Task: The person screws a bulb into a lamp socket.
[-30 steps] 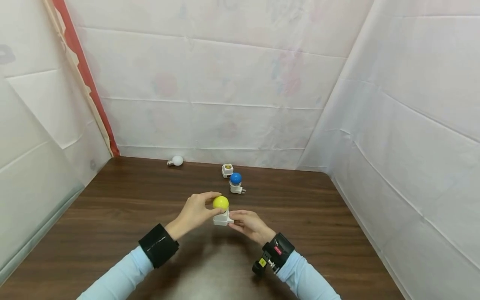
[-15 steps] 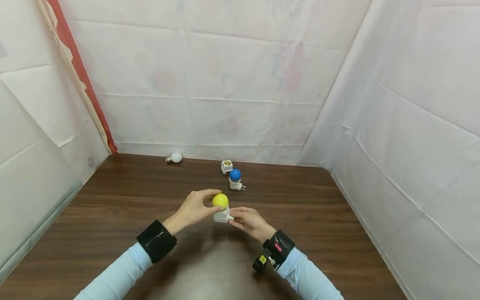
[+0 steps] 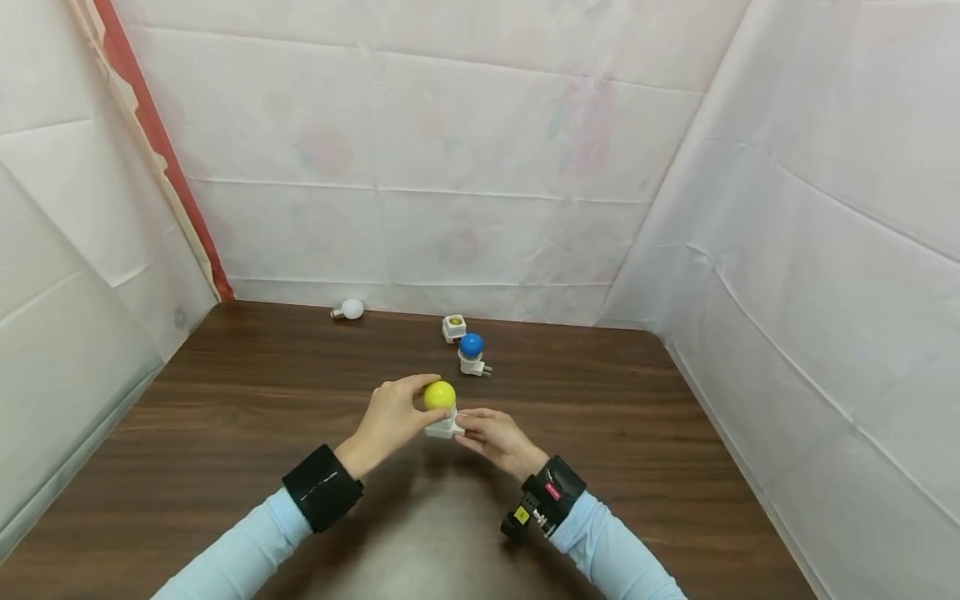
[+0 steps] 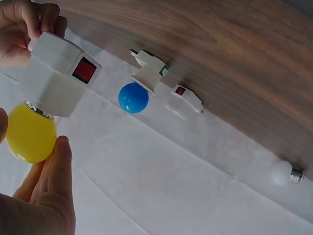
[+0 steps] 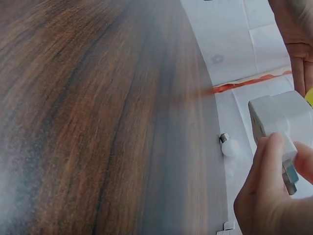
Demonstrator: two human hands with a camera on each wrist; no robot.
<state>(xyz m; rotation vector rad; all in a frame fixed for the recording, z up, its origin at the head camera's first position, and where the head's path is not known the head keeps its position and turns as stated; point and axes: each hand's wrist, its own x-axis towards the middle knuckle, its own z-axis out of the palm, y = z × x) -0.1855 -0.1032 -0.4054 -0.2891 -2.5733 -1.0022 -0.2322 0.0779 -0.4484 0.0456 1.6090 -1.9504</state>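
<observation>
My left hand (image 3: 392, 415) pinches a yellow light bulb (image 3: 440, 395) between thumb and fingers. My right hand (image 3: 501, 442) grips the plug end of a white plug-in lamp socket (image 3: 439, 430), just below the bulb. In the left wrist view the yellow bulb sits at the socket's mouth, with a narrow band of its metal screw base (image 4: 39, 110) showing. A red rocker switch (image 4: 84, 71) is on the socket's side. Flat metal prongs (image 5: 289, 177) stick out between my right fingers in the right wrist view. Both items are held up over the table.
Farther back on the brown wooden table (image 3: 300, 375) stands a white plug-in socket (image 3: 470, 366) bearing a blue bulb (image 3: 472, 344). Behind it is another white socket (image 3: 453, 329) without a bulb. A white bulb (image 3: 351, 309) lies near the back edge. White sheeting (image 3: 450, 150) encloses the table.
The head view has tilted down slightly, so everything shifts a little within it. Both hands keep the same hold on the yellow bulb and the socket.
</observation>
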